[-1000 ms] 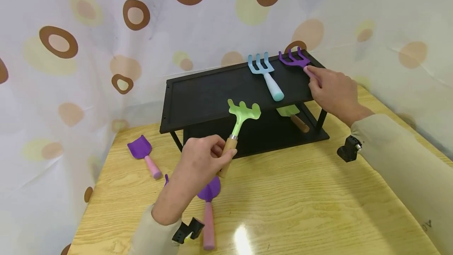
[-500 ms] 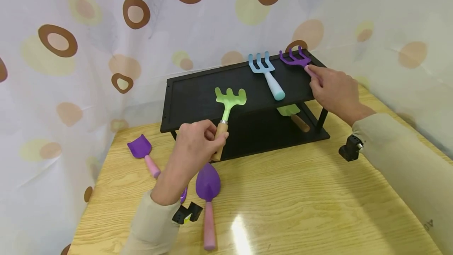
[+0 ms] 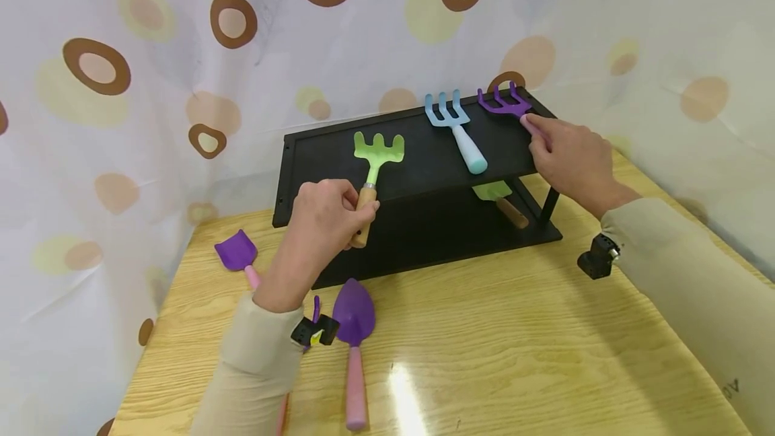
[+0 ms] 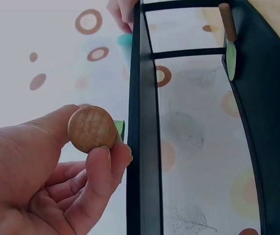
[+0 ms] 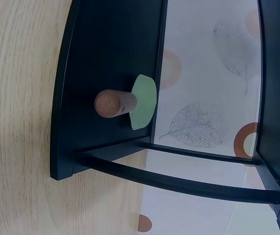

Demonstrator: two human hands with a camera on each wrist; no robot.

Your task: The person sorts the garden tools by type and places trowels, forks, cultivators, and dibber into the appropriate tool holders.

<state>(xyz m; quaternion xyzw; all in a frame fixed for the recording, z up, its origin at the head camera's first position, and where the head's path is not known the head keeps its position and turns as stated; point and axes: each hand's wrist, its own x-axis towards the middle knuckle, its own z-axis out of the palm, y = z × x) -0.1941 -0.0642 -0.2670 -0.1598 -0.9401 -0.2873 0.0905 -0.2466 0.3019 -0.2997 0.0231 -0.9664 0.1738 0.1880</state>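
Green rake (image 3: 377,155), probably light and stiff, is pinched at its wooden handle (image 3: 366,197), the best hold, by left hand (image 3: 321,221) near seven o'clock on shelf (image 3: 323,160); purple rake (image 3: 514,109), two o'clock, is gripped by right hand (image 3: 574,157).

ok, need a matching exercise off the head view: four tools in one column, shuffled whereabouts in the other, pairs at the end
Tools
1. green fork
2. light blue fork
3. green-bladed trowel
4. pointed purple trowel

Whereabouts
A. on the lower shelf
B. on the table
C. in the left hand
D. on the top shelf, no hand on it

Pairs: 1-C, 2-D, 3-A, 4-B
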